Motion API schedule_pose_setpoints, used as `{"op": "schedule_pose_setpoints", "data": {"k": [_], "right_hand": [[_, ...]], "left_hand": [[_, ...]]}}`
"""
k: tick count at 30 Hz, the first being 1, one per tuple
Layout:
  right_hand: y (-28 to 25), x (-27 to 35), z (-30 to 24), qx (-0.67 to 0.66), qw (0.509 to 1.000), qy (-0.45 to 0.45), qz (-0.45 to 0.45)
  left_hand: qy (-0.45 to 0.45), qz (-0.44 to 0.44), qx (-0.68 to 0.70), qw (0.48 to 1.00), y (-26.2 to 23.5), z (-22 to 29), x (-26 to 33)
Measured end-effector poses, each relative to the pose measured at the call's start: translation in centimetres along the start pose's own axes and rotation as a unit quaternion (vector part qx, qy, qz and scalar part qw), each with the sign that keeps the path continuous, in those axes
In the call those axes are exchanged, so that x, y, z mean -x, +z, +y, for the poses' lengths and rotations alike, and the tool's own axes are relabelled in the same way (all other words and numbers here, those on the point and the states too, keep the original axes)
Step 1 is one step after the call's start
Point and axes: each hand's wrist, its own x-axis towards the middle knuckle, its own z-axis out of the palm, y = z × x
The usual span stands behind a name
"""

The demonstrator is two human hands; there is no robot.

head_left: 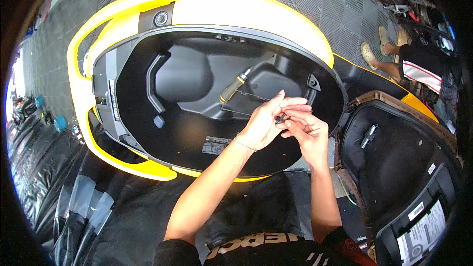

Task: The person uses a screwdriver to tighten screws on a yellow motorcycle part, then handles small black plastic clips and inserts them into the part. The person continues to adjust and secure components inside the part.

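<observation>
My left hand (268, 120) and my right hand (306, 130) meet over the open black storage tub (197, 128) of a yellow scooter (207, 7). Both pinch a small black part (281, 117) between their fingertips. A screwdriver (234, 86) with a yellow and black handle lies inside the tub, just beyond my left hand. A thin bracelet circles my left wrist.
The raised seat (399, 162) with its black underside and brown edge stands open at the right. A seated person's legs and sandals (389, 54) are at the upper right near cluttered tools. Black plastic wrapping (84, 207) covers things at the lower left. Grey tiled floor lies beyond.
</observation>
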Motion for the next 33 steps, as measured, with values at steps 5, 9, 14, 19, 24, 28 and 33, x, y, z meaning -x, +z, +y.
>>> {"op": "schedule_pose_setpoints", "data": {"k": [5,9,14,19,24,28,33], "right_hand": [[1.4,1.8,-3.4,0.169,0.984,-0.052,-0.016],[-0.5,2.2,-5.0,0.242,0.963,-0.111,0.048],[-7.2,-4.2,-2.2,0.350,0.916,-0.060,0.187],[-11.2,-10.2,5.2,0.609,0.785,0.056,0.104],[-12.3,-12.9,11.5,0.645,0.740,0.103,0.160],[-10.4,-13.6,11.6,0.657,0.722,0.130,0.174],[-10.3,-14.0,13.1,0.640,0.721,0.155,0.217]], "left_hand": [[-0.004,-0.020,0.054,0.998,0.2,0.5,0.8],[-0.012,-0.003,0.052,0.999,-0.9,0.1,0.8],[0.056,0.107,0.035,0.992,-1.5,1.3,2.0],[0.120,0.143,0.049,0.981,-1.4,2.6,4.8],[0.157,0.197,0.080,0.964,-1.8,2.2,6.7],[0.149,0.198,0.094,0.964,-2.1,1.2,7.3],[0.135,0.191,0.080,0.969,-1.4,0.6,7.1]]}}
